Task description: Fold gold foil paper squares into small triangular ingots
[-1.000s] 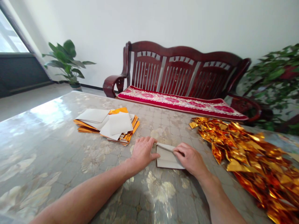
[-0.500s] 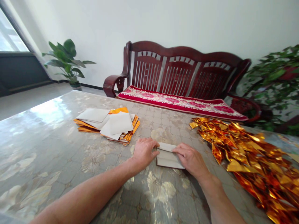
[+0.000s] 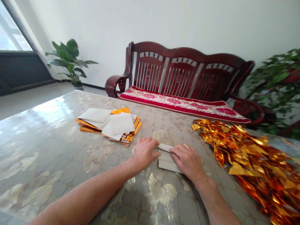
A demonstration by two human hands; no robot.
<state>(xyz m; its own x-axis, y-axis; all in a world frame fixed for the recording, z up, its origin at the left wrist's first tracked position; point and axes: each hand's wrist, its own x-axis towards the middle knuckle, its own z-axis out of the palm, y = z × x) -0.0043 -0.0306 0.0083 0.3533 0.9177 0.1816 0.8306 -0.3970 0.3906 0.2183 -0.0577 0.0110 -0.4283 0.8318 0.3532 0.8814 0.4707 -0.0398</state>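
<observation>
A sheet of paper (image 3: 167,161) lies in front of me with its pale side up, its far edge folded over in a narrow strip and its near edge turned up too. My left hand (image 3: 145,152) grips the left end of the far fold between fingertips and thumb. Closed fingers of my right hand (image 3: 187,161) press on that same fold farther right, and the hand hides the sheet's right part. Beyond my left hand sits a loose stack of sheets (image 3: 122,122), pale on top with gold-orange showing at the edges.
A long heap of folded shiny gold paper pieces (image 3: 243,156) covers the right side of the table (image 3: 70,159). Behind the table stands a dark red wooden bench (image 3: 178,75) with a patterned red cover (image 3: 185,104). Potted plants (image 3: 70,59) stand at both sides.
My right hand has slid left along the far fold, closer to my left hand. The fold looks narrower and flatter. My left hand stays at its end.
</observation>
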